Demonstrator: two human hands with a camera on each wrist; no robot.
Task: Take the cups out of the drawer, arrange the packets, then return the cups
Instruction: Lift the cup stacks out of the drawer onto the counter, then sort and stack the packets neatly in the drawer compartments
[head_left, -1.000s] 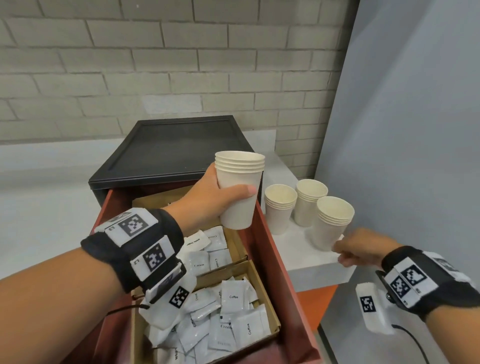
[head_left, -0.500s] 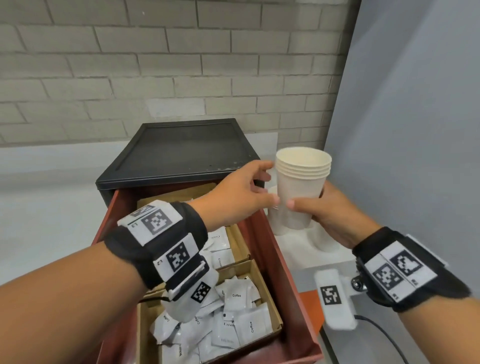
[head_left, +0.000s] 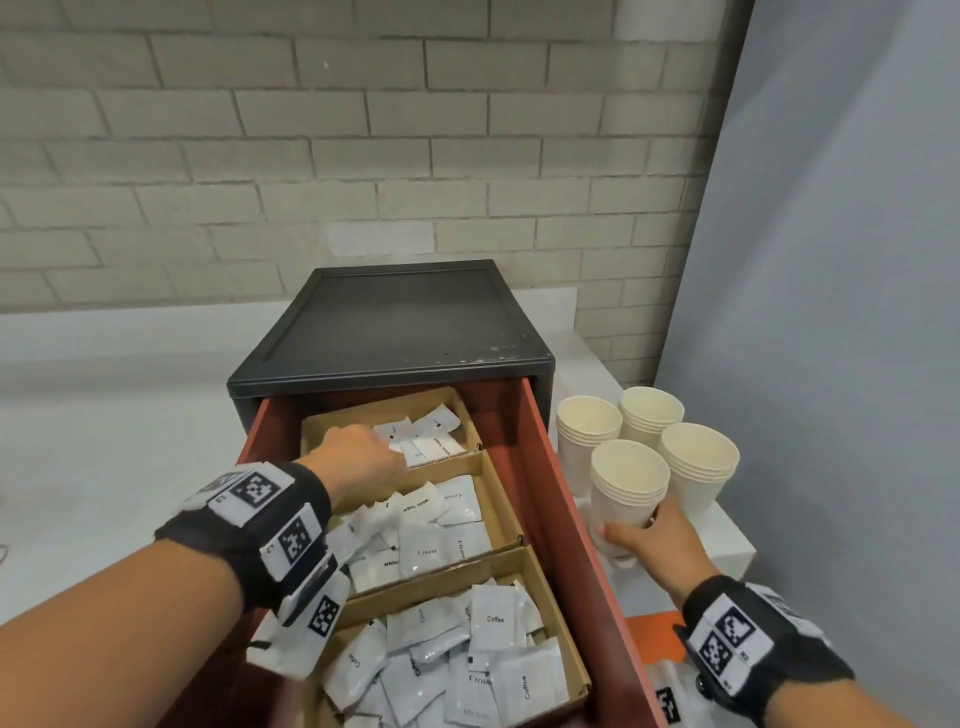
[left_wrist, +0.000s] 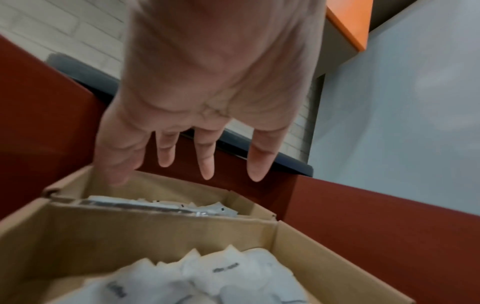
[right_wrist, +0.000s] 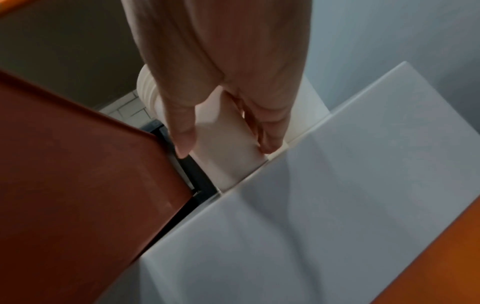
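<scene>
While your right hand (head_left: 655, 535) curls round the nearest cup stack (head_left: 628, 493) of 4, your left hand (head_left: 358, 460), fingers (left_wrist: 206, 162) spread straight, hovers over the rear packets (head_left: 428, 439) in the drawer (head_left: 550, 499).

Left hand (head_left: 358, 460) fingers spread, reaching forward; right hand (head_left: 652, 540) curled, gripping

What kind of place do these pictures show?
Probably an office coffee corner or break room: a drawer holds cardboard trays of Coffee, Cream and White Sugar packets, and stacks of paper cups stand beside it.
</scene>
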